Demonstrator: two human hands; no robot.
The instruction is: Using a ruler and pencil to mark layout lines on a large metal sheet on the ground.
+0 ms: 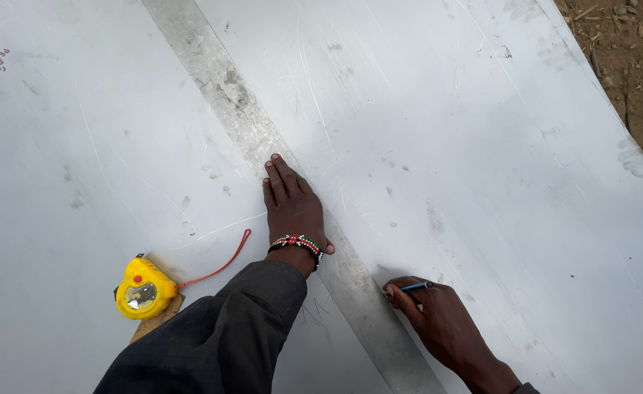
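Note:
My left hand [291,203] lies flat, fingers together, pressing on a long grey metal strip [234,102] that runs diagonally across a large white metal sheet [482,146]. A beaded bracelet [297,244] circles that wrist above a dark sleeve. My right hand [438,321] is shut on a blue pen [412,287], its tip touching the sheet at the strip's right edge, lower down.
A yellow tape measure [142,290] with a red cord [223,263] rests on the sheet to the left, partly over a small brown piece. Bare dirt ground [631,51] shows past the sheet's top right edge.

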